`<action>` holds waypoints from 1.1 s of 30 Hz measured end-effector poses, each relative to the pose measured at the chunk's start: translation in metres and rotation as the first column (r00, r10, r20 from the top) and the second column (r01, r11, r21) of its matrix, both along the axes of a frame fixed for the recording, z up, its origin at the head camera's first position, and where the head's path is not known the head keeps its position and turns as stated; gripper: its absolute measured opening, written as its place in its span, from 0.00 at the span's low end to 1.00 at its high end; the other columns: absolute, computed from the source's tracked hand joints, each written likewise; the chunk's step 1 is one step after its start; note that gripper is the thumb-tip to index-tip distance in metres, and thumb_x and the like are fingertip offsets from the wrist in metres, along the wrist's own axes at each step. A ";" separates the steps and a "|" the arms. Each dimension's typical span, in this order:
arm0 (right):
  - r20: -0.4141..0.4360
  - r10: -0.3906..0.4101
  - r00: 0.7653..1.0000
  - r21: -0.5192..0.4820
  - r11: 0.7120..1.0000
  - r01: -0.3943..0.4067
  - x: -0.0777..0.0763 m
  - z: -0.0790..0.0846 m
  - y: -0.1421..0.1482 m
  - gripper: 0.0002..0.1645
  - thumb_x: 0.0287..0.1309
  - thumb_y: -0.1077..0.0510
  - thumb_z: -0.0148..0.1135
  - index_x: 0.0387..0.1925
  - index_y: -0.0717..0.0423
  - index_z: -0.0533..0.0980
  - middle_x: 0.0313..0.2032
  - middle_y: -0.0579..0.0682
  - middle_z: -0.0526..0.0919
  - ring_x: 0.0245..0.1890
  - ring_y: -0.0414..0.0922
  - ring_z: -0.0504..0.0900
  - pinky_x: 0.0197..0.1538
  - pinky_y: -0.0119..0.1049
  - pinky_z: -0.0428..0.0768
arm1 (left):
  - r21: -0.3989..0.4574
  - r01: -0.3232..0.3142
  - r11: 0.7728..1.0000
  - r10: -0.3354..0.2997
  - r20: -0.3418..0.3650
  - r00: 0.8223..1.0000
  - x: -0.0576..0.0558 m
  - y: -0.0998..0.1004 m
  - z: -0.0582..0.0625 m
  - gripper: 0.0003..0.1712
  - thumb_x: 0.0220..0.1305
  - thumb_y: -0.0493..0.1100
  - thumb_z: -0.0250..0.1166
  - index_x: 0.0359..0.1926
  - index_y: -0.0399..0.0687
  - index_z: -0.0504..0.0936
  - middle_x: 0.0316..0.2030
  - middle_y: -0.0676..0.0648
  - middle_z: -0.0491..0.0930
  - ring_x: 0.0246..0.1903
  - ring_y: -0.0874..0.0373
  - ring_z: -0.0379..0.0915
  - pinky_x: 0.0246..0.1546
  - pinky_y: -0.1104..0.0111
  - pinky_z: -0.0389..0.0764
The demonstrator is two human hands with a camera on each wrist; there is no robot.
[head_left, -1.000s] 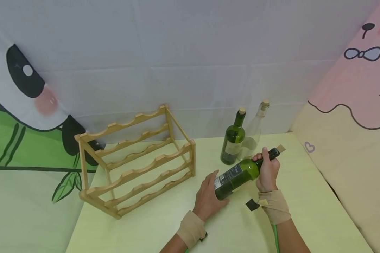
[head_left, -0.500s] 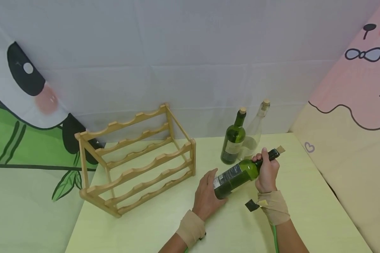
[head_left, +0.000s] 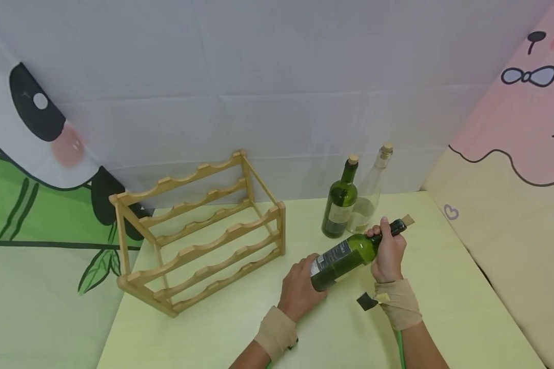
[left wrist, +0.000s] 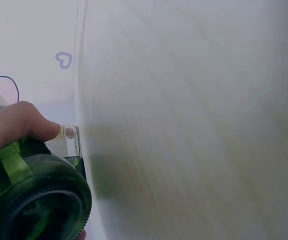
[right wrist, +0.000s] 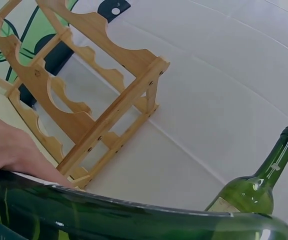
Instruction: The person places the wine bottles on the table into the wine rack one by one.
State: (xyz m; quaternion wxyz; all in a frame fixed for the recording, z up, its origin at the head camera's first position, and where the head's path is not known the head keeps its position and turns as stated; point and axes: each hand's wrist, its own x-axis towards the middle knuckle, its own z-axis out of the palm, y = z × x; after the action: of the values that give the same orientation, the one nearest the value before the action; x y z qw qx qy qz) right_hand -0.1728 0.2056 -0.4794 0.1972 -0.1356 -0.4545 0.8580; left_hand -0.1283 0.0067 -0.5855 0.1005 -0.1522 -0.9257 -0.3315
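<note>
A green wine bottle with a dark label lies tilted between both hands in the head view, its corked neck up to the right. My right hand grips the neck just below the cork. At the lower end, my left hand holds the bottle around its base. The left wrist view has the bottle's round bottom up close, the thumb laid across its side. In the right wrist view the bottle's side fills the lower edge.
A wooden wine rack stands on the table at the left. Behind the held bottle, a second green wine bottle and a clear bottle, both corked, stand upright near the back cloth.
The held bottle's base and my left hand have shifted slightly left; the left fingers sit a little lower around the base. My right hand keeps its grip on the neck.
</note>
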 end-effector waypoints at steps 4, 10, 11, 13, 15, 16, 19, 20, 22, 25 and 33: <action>-0.006 0.003 1.000 -0.016 1.000 -0.003 0.000 -0.002 0.000 0.17 0.72 0.53 0.54 0.40 0.63 0.62 0.24 0.48 0.71 0.25 0.42 0.75 0.44 0.39 0.78 | -0.018 -0.008 1.000 0.007 -0.034 0.999 0.001 -0.002 0.000 0.48 0.39 0.53 0.78 0.64 0.57 0.69 0.44 0.54 0.77 0.40 0.59 0.71 0.38 0.68 0.74; 0.031 0.032 0.999 -0.062 0.998 -0.030 0.002 -0.005 0.000 0.18 0.72 0.52 0.55 0.42 0.62 0.61 0.24 0.48 0.71 0.26 0.42 0.75 0.43 0.37 0.78 | -0.056 -0.010 0.998 0.008 -0.028 1.000 0.003 -0.004 0.001 0.46 0.38 0.53 0.78 0.62 0.55 0.70 0.42 0.53 0.77 0.39 0.59 0.71 0.37 0.69 0.74; 0.041 0.037 0.998 -0.069 0.997 -0.034 0.002 -0.006 0.001 0.18 0.72 0.52 0.54 0.42 0.62 0.61 0.24 0.48 0.71 0.26 0.42 0.75 0.43 0.36 0.78 | -0.066 -0.009 0.998 0.007 -0.026 1.000 0.004 -0.005 0.001 0.46 0.38 0.54 0.78 0.62 0.55 0.71 0.42 0.53 0.77 0.38 0.59 0.71 0.37 0.68 0.74; 0.055 0.049 0.997 -0.085 0.995 -0.044 0.002 -0.007 0.002 0.17 0.73 0.52 0.53 0.43 0.61 0.60 0.24 0.48 0.70 0.26 0.42 0.74 0.44 0.37 0.78 | -0.087 -0.008 0.996 0.005 -0.025 1.000 0.005 -0.006 0.002 0.46 0.38 0.54 0.78 0.61 0.55 0.71 0.41 0.53 0.76 0.37 0.59 0.71 0.36 0.69 0.74; 0.065 0.054 0.996 -0.099 0.994 -0.048 0.002 -0.008 0.003 0.17 0.73 0.53 0.53 0.44 0.61 0.59 0.24 0.47 0.70 0.26 0.41 0.74 0.43 0.36 0.78 | -0.102 -0.005 0.995 0.001 -0.034 0.999 0.005 -0.007 0.005 0.46 0.37 0.54 0.78 0.60 0.54 0.71 0.40 0.53 0.76 0.36 0.59 0.71 0.34 0.69 0.73; 0.067 0.056 0.996 -0.106 0.993 -0.049 0.002 -0.008 0.003 0.16 0.73 0.53 0.52 0.44 0.60 0.59 0.24 0.47 0.70 0.26 0.41 0.74 0.43 0.35 0.78 | -0.106 -0.003 0.994 -0.001 -0.036 0.999 0.005 -0.007 0.006 0.45 0.36 0.53 0.78 0.60 0.54 0.72 0.39 0.53 0.76 0.36 0.59 0.71 0.33 0.69 0.73; 0.072 0.063 0.995 -0.110 0.992 -0.055 0.002 -0.008 0.004 0.16 0.73 0.53 0.52 0.44 0.60 0.58 0.24 0.47 0.70 0.26 0.41 0.74 0.42 0.35 0.78 | -0.115 0.002 0.993 -0.006 -0.037 0.999 0.004 -0.009 0.010 0.45 0.36 0.52 0.78 0.60 0.53 0.72 0.38 0.52 0.76 0.34 0.59 0.71 0.32 0.69 0.73; 0.073 0.064 0.995 -0.109 0.992 -0.056 0.002 -0.009 0.003 0.16 0.74 0.53 0.52 0.44 0.60 0.58 0.24 0.47 0.70 0.26 0.41 0.74 0.43 0.35 0.78 | -0.117 0.003 0.993 -0.007 -0.035 0.999 0.004 -0.010 0.010 0.45 0.35 0.52 0.78 0.60 0.53 0.72 0.38 0.52 0.76 0.34 0.59 0.71 0.31 0.69 0.72; 0.077 0.071 0.995 -0.111 0.992 -0.062 0.002 -0.010 0.004 0.17 0.73 0.52 0.52 0.45 0.60 0.58 0.24 0.47 0.70 0.26 0.41 0.74 0.43 0.35 0.77 | -0.119 0.007 0.993 -0.009 -0.021 1.000 0.004 -0.011 0.011 0.45 0.35 0.52 0.78 0.60 0.53 0.72 0.38 0.52 0.76 0.34 0.58 0.71 0.31 0.69 0.73; 0.084 0.081 0.993 -0.112 0.991 -0.072 0.002 -0.011 0.004 0.17 0.73 0.52 0.52 0.45 0.59 0.57 0.24 0.47 0.70 0.26 0.41 0.74 0.44 0.35 0.77 | -0.120 0.015 0.993 -0.015 -0.002 1.000 0.004 -0.012 0.011 0.46 0.35 0.52 0.78 0.60 0.53 0.72 0.38 0.52 0.76 0.34 0.58 0.71 0.32 0.68 0.73; 0.106 0.108 0.988 -0.139 0.986 -0.093 0.003 -0.010 0.006 0.18 0.74 0.52 0.51 0.47 0.58 0.55 0.25 0.47 0.70 0.27 0.41 0.74 0.46 0.36 0.76 | -0.148 0.029 0.989 -0.026 0.025 0.999 0.005 -0.014 0.017 0.46 0.36 0.53 0.78 0.60 0.52 0.72 0.39 0.52 0.76 0.35 0.59 0.71 0.32 0.68 0.73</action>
State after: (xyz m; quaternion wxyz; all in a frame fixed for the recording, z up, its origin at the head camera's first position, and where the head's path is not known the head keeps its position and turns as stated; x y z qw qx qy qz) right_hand -0.1697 0.2114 -0.4897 0.1180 -0.1739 -0.4127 0.8863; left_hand -0.1234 -0.0072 -0.5683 0.0737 -0.1681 -0.9466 -0.2649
